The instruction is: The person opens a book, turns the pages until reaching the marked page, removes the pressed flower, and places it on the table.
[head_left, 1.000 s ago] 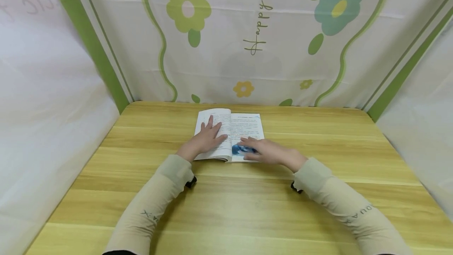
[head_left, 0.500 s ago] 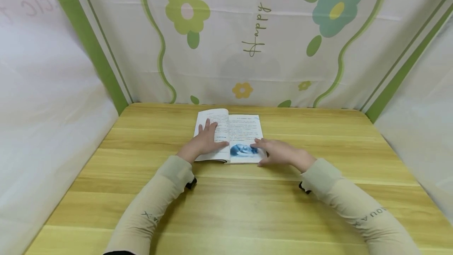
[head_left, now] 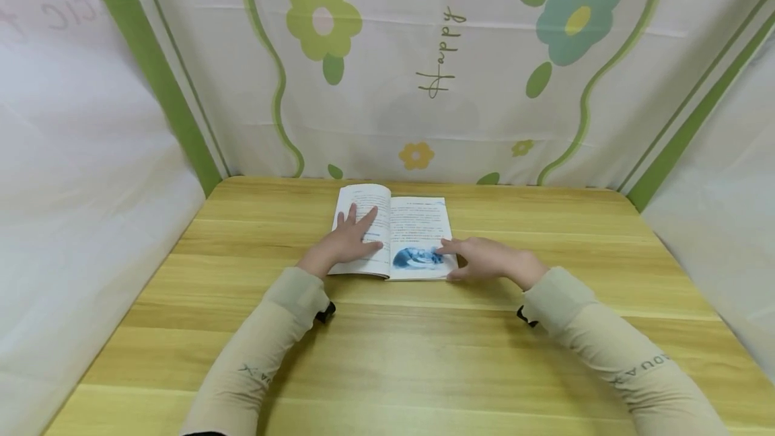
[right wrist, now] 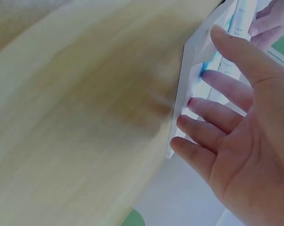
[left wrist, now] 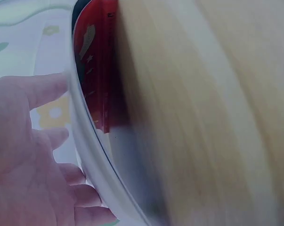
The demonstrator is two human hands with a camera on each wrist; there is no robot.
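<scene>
An open book (head_left: 416,221) lies on the wooden table, with printed text on both pages and a blue picture low on the right page. Fingers spread, my left hand (head_left: 342,245) rests flat on the left page. In the left wrist view the book's red cover (left wrist: 94,66) shows beneath the curved pages, beside that hand. My right hand (head_left: 487,259) is at the lower right corner of the right page, fingertips over the page near the picture. The right wrist view shows its fingers (right wrist: 203,134) loosely extended along the book's edge, thumb apart, nothing gripped.
The wooden table (head_left: 412,362) stretches toward me and to both sides. A white cloth (head_left: 375,106) printed with flowers hangs right behind the table's far edge. White side curtains (head_left: 79,187) with green borders flank the table.
My right hand has moved rightward from over the blue picture to the right page's edge, uncovering the picture. My left hand has stayed on the left page, with only slight finger shifts.
</scene>
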